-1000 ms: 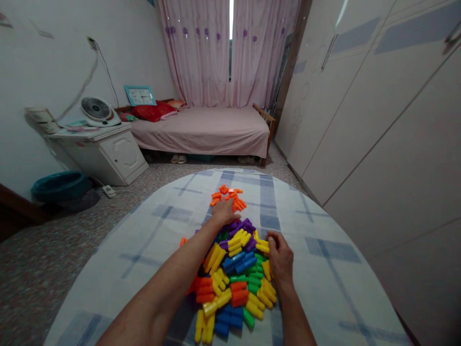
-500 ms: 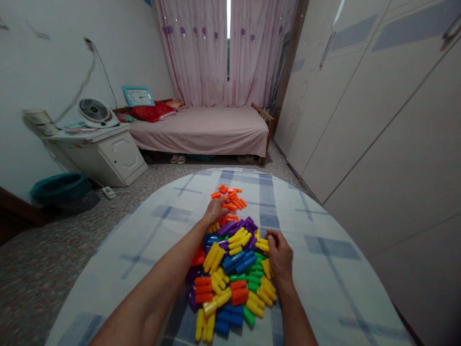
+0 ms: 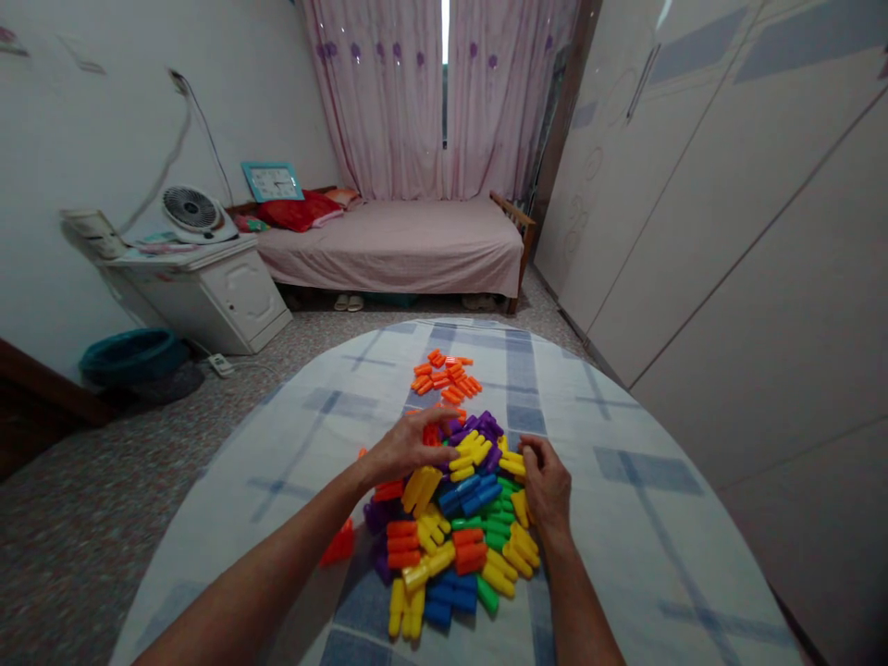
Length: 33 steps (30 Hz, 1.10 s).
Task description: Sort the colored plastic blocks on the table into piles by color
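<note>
My left hand [image 3: 414, 442] is over the far part of a pile of plastic building blocks, its thumb and fingers apart around an orange block [image 3: 431, 435]. Its thumb is beside a yellow block [image 3: 472, 453]; whether it touches is unclear. Purple blocks [image 3: 489, 425] lie just beyond. My right hand [image 3: 548, 481] rests at the pile's right edge with curled fingers, up against another yellow block [image 3: 511, 464]; whatever is inside the curl is hidden. Blue blocks [image 3: 470, 495] and green blocks [image 3: 496, 529] fill the middle of the pile.
Past the pile, small orange blocks [image 3: 448, 377] form a separate group. A loose orange block [image 3: 339, 544] lies partly behind my left forearm. The checked tablecloth [image 3: 624, 555] covers a rounded table. Beyond stand a bed [image 3: 395, 242], a cabinet [image 3: 253, 301] and a wardrobe [image 3: 749, 277].
My left hand has come back from the small orange group towards me, and its fingers have spread over the pile. The right hand stays at the pile's edge. The view has shifted slightly.
</note>
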Each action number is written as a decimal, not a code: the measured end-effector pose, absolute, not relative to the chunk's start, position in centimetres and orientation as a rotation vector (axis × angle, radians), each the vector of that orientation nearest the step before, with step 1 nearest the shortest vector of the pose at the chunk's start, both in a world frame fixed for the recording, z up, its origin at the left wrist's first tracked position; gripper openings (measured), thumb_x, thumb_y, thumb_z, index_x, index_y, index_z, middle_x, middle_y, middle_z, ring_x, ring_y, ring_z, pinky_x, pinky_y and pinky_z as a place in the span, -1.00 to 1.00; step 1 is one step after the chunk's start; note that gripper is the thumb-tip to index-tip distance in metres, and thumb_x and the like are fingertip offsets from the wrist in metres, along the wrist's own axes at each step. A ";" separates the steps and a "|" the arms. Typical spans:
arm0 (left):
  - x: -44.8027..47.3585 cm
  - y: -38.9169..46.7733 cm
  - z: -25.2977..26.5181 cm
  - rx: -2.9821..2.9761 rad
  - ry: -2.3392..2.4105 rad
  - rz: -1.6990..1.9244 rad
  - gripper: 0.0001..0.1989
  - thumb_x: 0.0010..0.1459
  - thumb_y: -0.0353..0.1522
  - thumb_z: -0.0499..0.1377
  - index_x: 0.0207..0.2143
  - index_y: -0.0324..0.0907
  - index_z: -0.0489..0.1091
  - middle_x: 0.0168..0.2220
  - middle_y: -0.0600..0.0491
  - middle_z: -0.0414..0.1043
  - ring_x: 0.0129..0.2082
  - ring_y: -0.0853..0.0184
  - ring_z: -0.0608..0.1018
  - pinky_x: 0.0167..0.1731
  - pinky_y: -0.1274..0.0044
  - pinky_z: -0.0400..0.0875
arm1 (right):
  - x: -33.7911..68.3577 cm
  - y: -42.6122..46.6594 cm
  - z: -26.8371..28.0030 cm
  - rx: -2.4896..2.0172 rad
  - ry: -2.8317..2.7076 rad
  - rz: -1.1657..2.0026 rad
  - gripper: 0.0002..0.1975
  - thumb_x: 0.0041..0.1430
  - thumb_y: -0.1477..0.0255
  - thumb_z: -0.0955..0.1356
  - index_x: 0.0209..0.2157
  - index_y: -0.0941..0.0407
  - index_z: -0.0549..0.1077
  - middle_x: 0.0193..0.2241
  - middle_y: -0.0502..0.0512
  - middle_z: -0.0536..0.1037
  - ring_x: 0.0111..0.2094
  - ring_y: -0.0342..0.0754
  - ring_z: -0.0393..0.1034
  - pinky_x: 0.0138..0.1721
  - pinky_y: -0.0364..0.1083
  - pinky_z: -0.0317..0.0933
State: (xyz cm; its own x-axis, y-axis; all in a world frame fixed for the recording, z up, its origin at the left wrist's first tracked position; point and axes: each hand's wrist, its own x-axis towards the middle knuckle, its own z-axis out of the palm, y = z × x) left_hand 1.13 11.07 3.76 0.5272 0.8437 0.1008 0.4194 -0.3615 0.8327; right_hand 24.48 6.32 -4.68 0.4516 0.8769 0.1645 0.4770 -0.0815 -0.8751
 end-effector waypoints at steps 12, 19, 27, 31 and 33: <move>2.1 23.4 0.0 2.111 1.787 0.549 -0.27 0.02 0.03 0.11 0.18 -0.10 0.14 0.22 -0.15 0.09 0.21 0.10 0.20 0.09 0.36 0.17 | 24.6 6.3 -4.7 -1.719 -1.158 0.515 -0.64 0.09 0.21 0.19 -0.24 0.11 0.47 -0.27 0.13 0.56 -0.25 0.02 0.43 -0.21 -0.07 0.24; 7.1 23.8 -1.0 2.311 1.786 0.245 -0.11 -0.24 0.09 0.26 0.16 0.08 0.13 0.26 -0.10 0.01 0.23 -0.09 0.07 0.05 0.13 0.15 | 24.6 6.3 -4.8 -1.720 -1.174 0.514 -0.65 0.12 0.22 0.18 -0.24 0.11 0.46 -0.27 0.11 0.55 -0.25 0.01 0.42 -0.20 -0.08 0.24; 6.6 23.1 -2.2 2.371 1.773 0.400 -0.67 0.13 -0.33 0.06 -0.03 -0.05 0.35 -0.07 -0.08 0.32 0.00 0.16 0.37 -0.08 0.38 0.30 | 24.6 6.3 -4.9 -1.716 -1.155 0.520 -0.66 0.11 0.22 0.19 -0.24 0.10 0.46 -0.26 0.12 0.55 -0.24 0.02 0.42 -0.20 -0.08 0.24; 5.6 23.3 -2.1 2.308 1.748 0.479 -0.74 0.15 -0.34 0.04 -0.12 -0.07 0.42 -0.11 -0.06 0.35 -0.09 0.22 0.44 -0.13 0.44 0.33 | 24.6 6.3 -4.9 -1.716 -1.157 0.504 -0.66 0.10 0.22 0.19 -0.26 0.10 0.47 -0.28 0.12 0.56 -0.26 0.02 0.42 -0.21 -0.07 0.24; 5.3 23.6 -1.9 2.246 1.748 0.526 -0.76 0.13 -0.35 0.07 -0.16 -0.10 0.44 -0.13 -0.05 0.38 -0.13 0.23 0.46 -0.13 0.45 0.34 | 24.6 6.3 -4.9 -1.716 -1.162 0.493 -0.65 0.09 0.22 0.19 -0.26 0.10 0.47 -0.29 0.12 0.56 -0.26 0.02 0.43 -0.22 -0.07 0.25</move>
State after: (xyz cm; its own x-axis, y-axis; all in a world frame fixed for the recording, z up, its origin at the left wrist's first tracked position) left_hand 5.26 23.57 -1.88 0.2166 0.9675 0.1301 0.8786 -0.2513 0.4060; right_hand 24.56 6.30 -4.91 0.4624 0.8687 0.1775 0.4766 -0.0747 -0.8759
